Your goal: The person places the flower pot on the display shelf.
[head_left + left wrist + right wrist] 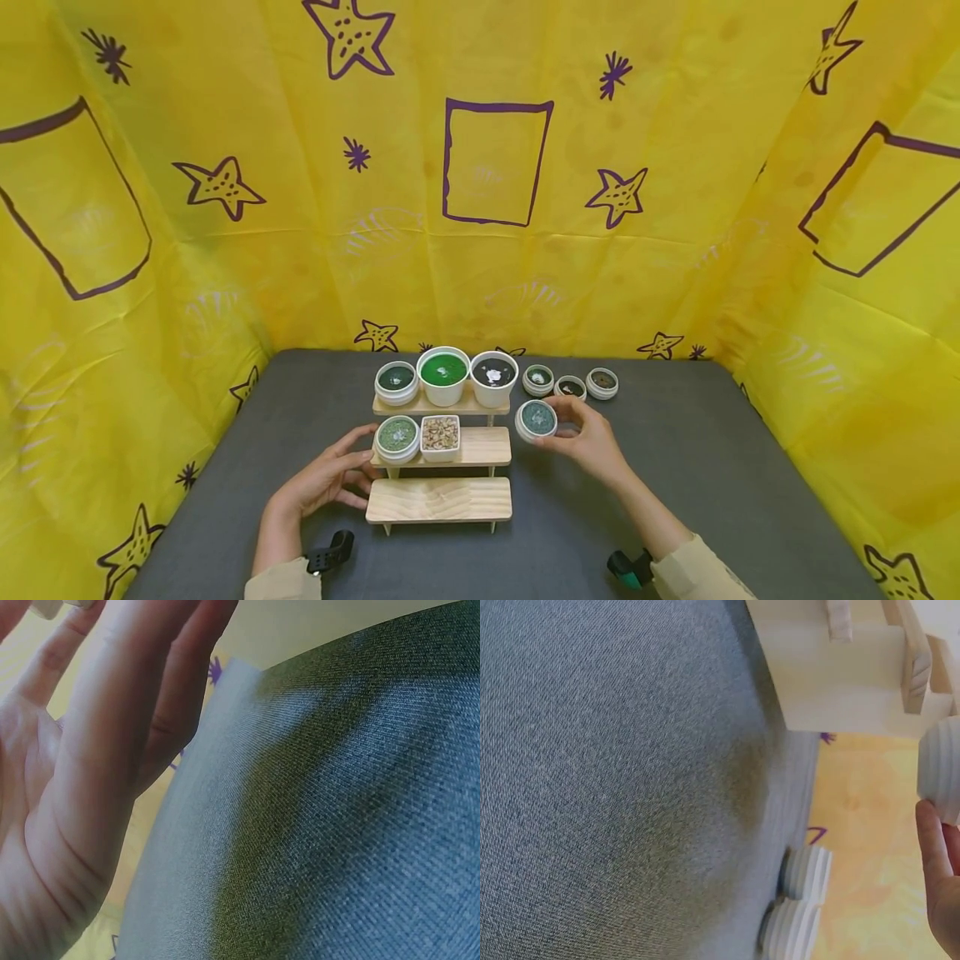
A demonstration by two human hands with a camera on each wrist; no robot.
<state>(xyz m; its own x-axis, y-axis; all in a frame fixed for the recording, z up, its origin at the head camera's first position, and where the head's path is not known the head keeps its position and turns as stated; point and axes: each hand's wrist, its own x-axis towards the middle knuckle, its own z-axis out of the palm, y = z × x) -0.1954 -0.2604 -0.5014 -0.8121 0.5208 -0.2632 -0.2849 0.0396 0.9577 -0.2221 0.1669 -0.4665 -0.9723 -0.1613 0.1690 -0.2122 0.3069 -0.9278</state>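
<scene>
Your right hand [592,437] pinches a white jar of blue-green material [538,418] between thumb and fingers, holding it raised above the table just off the right end of a three-step wooden stand [491,498]. The right wrist view shows the jar's ribbed white side, with your fingertips touching its base end.

Your left hand [330,475] is at the left end of the stand, fingers extended and slightly bent, the upper ones reaching the edge of the middle step [483,446]. You hold no jar in it; how firmly those fingers press, I cannot tell.

On the top step [386,408], from left to right, stand a low jar of dark green material [396,378], a taller cup of bright green material [444,369] and a cup of blackish material [493,372]. The middle step carries a jar of pale green material [397,435] and, right beside it, a square dish of brown and cream bits [440,433]. Beyond your right hand, three small white jars [602,383] sit close together on the dark grey tabletop [675,467]. Yellow cloth [495,275] with purple stars and outlines surrounds the table.
</scene>
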